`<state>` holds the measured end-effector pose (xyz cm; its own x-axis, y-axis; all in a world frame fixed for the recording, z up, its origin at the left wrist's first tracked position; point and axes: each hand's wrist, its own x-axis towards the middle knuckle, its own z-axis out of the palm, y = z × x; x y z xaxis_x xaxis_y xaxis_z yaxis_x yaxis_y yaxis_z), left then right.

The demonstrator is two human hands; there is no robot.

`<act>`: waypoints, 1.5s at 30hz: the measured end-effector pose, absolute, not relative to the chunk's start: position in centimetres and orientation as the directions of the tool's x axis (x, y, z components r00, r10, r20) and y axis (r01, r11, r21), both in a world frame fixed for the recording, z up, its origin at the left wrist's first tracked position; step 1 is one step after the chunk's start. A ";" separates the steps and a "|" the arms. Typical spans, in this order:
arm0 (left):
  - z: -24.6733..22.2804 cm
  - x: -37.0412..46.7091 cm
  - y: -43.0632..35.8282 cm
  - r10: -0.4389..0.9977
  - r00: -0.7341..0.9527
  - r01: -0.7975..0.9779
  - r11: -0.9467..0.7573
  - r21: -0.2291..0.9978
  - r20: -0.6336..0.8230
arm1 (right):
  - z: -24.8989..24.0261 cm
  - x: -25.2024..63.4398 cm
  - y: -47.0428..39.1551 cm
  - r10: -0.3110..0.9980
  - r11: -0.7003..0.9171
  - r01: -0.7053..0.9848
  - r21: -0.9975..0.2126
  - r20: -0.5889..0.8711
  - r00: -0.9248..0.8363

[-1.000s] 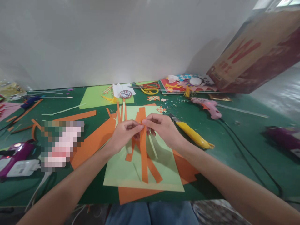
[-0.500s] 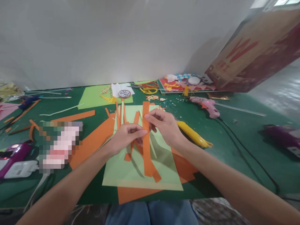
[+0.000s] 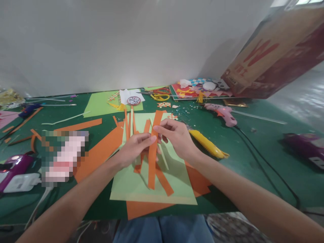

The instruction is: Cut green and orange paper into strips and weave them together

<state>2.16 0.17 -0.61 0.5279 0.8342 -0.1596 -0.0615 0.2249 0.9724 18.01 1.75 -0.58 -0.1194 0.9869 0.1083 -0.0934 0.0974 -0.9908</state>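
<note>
An orange paper strip (image 3: 152, 162) is held upright, leaning slightly, over a pale green sheet (image 3: 177, 189). My left hand (image 3: 138, 146) pinches it near the middle, thumb on its front face. Just above and to the right, my right hand (image 3: 176, 136) grips the same strip between thumb and fingers. Some fingers of both hands are hidden behind the strip. Other orange strips (image 3: 164, 180) and a thin green strip (image 3: 164, 157) lie on the sheet below. Larger orange paper (image 3: 101, 150) sticks out from under the green sheet.
A yellow cutter (image 3: 209, 144) lies right of the sheet, with a pink glue gun (image 3: 222, 113) behind it. Yellow-handled scissors (image 3: 160, 97) sit at the back. A purple tool (image 3: 20, 168) is on the left, and a paper bag (image 3: 273, 54) stands at the back right.
The held strip has tilted, its lower end swinging left, away from another orange strip beneath. Both hands have shifted slightly left and remain on it.
</note>
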 end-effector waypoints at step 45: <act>-0.4 2.7 -0.5 0.910 0.409 0.314 -0.077 0.946 -0.062 | -0.3 17.9 1.7 0.957 -0.138 -0.320 -0.937 -0.043 -0.288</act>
<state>2.66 -0.51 -0.42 0.4093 0.9103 -0.0622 0.3142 -0.0766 0.9463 17.89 1.71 -0.35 -0.2877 0.9567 -0.0432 -0.3198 -0.1385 -0.9373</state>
